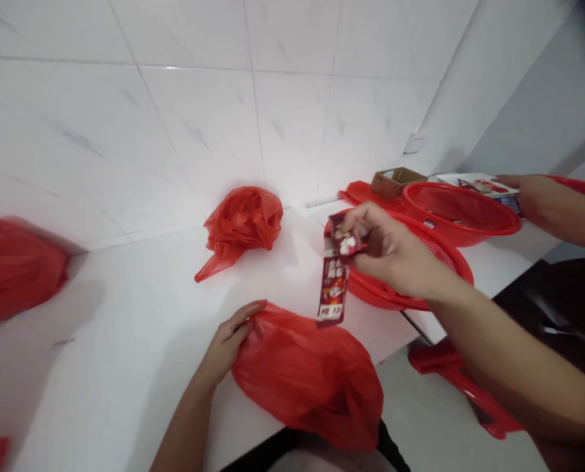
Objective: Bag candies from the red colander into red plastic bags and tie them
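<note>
My left hand (227, 346) grips the upper left edge of a red plastic bag (304, 370), which hangs over the table's near edge in front of me. In my right hand (393, 252) are dark red snack packets (333, 285) with white and yellow print, pinched between the fingers. One long packet hangs down beside the bag's top edge. How many packets are in the hand is unclear. Below and behind that hand stands a red plastic basket (456, 269) with a perforated wall, partly covered by the forearm.
A crumpled red plastic bag (245, 219) lies by the tiled wall. A full red bag (17, 272) stands at the left. Further right are a second red basket (462, 233), a small cardboard box (395, 182) and another person's hand (532, 193) at a white box (479, 183). A red stool (473, 390) stands below.
</note>
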A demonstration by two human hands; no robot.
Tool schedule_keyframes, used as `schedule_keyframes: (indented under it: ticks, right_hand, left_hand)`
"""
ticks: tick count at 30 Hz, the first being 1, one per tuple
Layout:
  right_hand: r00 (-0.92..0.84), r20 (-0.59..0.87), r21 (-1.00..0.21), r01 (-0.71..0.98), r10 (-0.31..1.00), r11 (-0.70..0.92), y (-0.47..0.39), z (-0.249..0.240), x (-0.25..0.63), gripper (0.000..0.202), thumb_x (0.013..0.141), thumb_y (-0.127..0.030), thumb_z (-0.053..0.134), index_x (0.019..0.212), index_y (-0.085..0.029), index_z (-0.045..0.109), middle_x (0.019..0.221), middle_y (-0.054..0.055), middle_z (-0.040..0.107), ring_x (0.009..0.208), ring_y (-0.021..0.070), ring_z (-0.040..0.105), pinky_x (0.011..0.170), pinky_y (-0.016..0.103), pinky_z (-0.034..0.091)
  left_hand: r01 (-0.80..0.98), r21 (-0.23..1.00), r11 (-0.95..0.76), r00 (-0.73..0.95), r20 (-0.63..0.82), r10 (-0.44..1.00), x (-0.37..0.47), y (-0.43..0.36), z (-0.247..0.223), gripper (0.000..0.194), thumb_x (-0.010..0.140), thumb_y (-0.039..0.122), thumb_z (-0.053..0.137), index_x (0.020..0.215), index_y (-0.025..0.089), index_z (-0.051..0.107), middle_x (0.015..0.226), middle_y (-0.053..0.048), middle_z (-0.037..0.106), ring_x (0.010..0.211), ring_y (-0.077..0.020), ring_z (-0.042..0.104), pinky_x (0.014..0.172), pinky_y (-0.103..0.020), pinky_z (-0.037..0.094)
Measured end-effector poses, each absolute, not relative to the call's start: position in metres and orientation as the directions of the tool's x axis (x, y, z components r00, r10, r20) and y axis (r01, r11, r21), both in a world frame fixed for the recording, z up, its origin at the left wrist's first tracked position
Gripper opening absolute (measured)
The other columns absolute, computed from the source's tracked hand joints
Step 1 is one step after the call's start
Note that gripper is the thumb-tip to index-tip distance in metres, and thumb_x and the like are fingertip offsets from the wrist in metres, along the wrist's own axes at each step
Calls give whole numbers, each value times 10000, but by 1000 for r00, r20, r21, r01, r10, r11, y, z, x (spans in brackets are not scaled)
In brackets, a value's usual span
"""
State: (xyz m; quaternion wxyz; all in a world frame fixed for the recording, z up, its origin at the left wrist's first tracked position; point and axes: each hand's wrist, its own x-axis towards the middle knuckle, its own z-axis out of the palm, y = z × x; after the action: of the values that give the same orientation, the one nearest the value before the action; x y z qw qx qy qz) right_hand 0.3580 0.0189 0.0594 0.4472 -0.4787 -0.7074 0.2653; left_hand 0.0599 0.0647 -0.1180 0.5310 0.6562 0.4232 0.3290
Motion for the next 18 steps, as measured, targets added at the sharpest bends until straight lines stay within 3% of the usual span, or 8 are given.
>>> schedule_keyframes:
  ticks: [4,7,9,11,13,16,18]
  right_hand:
    - [-399,255,-767,472,881,436,11,16,312,370,730,5,424,1001,-240,484,907,-12,608,801,123,589,691,238,499]
    - [-521,112,-556,673,846,488,20,-30,292,310,739,5,462,923,-229,549,862,3,618,734,146,573,628,250,462]
    - [-524,53,-393,771,850,501,29,-59,285,237,771,-33,505,897,-211,596,893,41,632,710,168,582,591,266,443]
    - [-505,14,-309,818,863,484,35,-75,280,237,796,-56,518,947,-193,640,974,85,647,706,186,610,585,285,455]
    - [-513,22,-320,810,858,492,35,-74,280,356,796,-48,504,1086,-196,646,1103,113,647,786,214,651,628,310,493]
    - [-542,119,-451,717,832,532,28,-40,297,562,804,-29,459,1305,-269,551,1245,64,632,1010,213,654,790,327,533]
    - [-473,205,-531,681,857,504,28,-13,325,533,862,-71,440,1334,-303,527,1232,20,654,1029,172,655,850,306,528]
  left_hand:
    - [87,996,2,486,-45,873,64,60,-117,609,882,366,581,1465,286,425,1580,-12,342,1461,-253,272,1201,-423,213]
    - [47,998,30,511,-50,858,64,58,-117,654,879,358,605,1489,286,378,1602,-23,285,1474,-255,233,1201,-430,214]
    - [29,999,21,502,-33,864,62,58,-117,650,878,344,615,1484,303,384,1613,-11,254,1485,-253,195,1206,-427,198]
    - [-10,1000,23,477,-15,879,60,59,-117,655,872,327,631,1481,305,391,1618,-10,244,1486,-262,189,1206,-420,200]
    - [-77,996,51,458,-10,889,58,60,-116,665,865,310,644,1481,299,393,1618,-18,249,1477,-277,215,1195,-412,240]
    - [-175,980,93,449,-4,893,54,60,-113,669,860,291,654,1478,296,396,1616,-25,260,1461,-296,257,1167,-405,309]
    - [-187,978,89,446,4,895,53,60,-111,670,856,286,659,1475,296,404,1614,-25,267,1460,-307,257,1162,-407,321]
